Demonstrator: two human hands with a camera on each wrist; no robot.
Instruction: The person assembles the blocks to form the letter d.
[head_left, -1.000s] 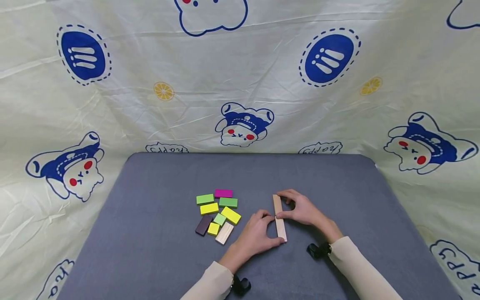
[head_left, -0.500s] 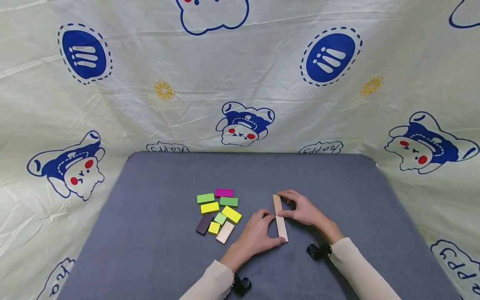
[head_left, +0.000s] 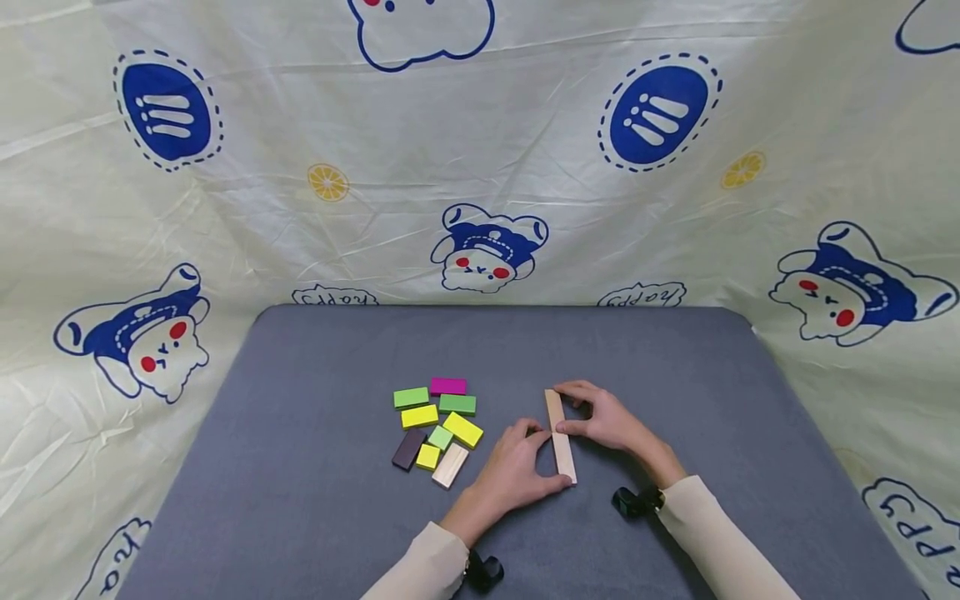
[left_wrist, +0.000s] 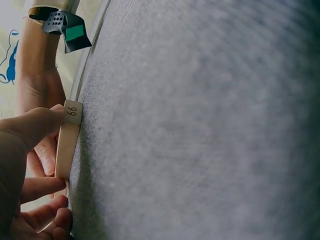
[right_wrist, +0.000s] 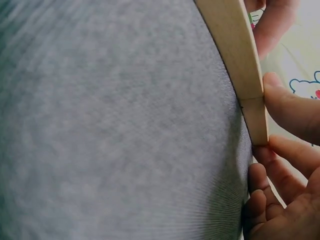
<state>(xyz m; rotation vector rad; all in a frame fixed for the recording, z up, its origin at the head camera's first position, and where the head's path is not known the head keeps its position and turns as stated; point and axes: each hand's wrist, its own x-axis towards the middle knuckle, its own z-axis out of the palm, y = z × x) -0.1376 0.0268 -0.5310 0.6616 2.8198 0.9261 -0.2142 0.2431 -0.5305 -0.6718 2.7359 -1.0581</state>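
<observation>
Two plain wooden blocks lie end to end on the grey table (head_left: 315,517), forming one long strip. My left hand (head_left: 512,468) pinches the near wooden block (head_left: 563,458), thumb at its near end and index finger by the joint. My right hand (head_left: 606,419) holds the far wooden block (head_left: 554,407), with its index finger at the far end and thumb by the joint. A handwritten number marks the near block's end face (left_wrist: 73,112) in the left wrist view. In the right wrist view a thin seam shows between the near block (right_wrist: 230,45) and far block (right_wrist: 256,120).
Left of my hands lies a loose group of blocks: a magenta one (head_left: 448,386), green ones (head_left: 457,404), yellow ones (head_left: 462,429), a dark one (head_left: 408,449) and a plain wooden one (head_left: 450,465). A printed curtain (head_left: 510,125) hangs behind the table.
Both hands keep their places on the two wooden blocks. The near block has shifted very slightly to the right; the coloured blocks lie as before.
</observation>
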